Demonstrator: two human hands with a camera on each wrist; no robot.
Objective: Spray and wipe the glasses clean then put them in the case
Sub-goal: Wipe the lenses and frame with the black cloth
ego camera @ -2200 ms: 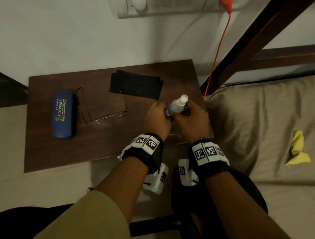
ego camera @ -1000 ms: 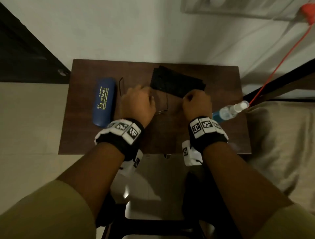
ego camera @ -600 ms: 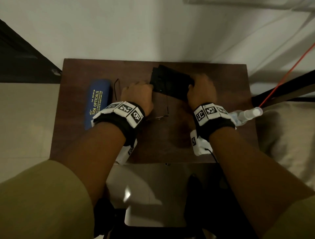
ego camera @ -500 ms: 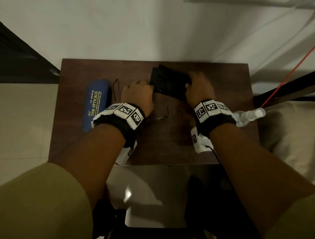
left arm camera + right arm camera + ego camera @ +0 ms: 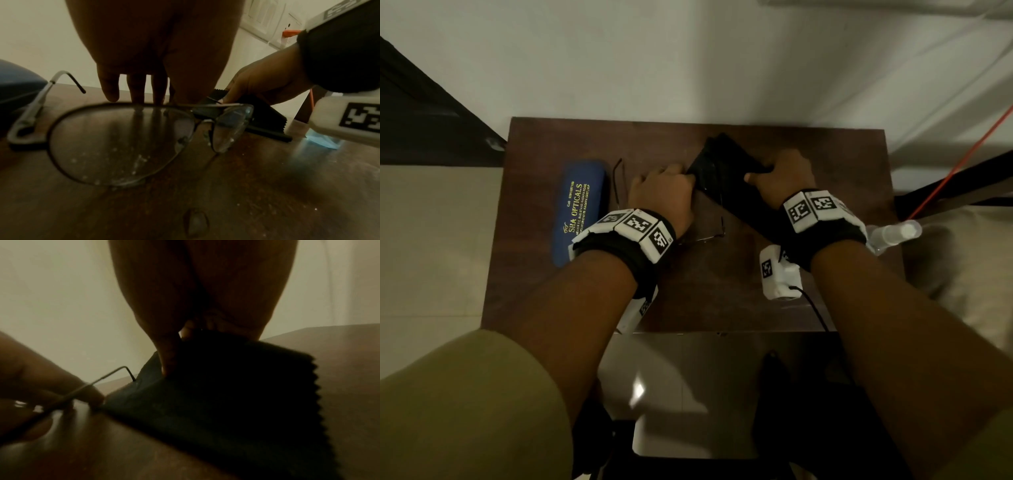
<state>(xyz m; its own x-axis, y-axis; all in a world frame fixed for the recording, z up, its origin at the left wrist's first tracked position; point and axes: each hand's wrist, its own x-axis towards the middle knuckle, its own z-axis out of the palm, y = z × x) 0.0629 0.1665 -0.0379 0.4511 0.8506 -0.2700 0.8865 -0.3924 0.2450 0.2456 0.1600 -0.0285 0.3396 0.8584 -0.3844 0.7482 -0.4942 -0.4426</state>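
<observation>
Thin wire-framed glasses (image 5: 121, 142) stand on the brown table (image 5: 722, 291), their lenses speckled with droplets. My left hand (image 5: 671, 173) is over them and pinches one temple arm (image 5: 82, 386). A black wiping cloth (image 5: 726, 181) lies just right of the glasses. My right hand (image 5: 767, 171) pinches its far edge between thumb and fingers (image 5: 168, 363) and lifts it a little. The blue glasses case (image 5: 578, 212) lies shut at the table's left. The spray bottle (image 5: 893, 234) lies on its side at the right edge, behind my right wrist.
The table stands against a white wall. A beige mattress (image 5: 979, 267) adjoins it on the right, with a dark bed frame and a red cable (image 5: 962, 161) above it. Tiled floor lies to the left and below the near edge.
Both hands have let go of the spray bottle, which now lies at the right edge. The left hand went to the glasses, the right hand to the cloth, whose far edge has lifted.
</observation>
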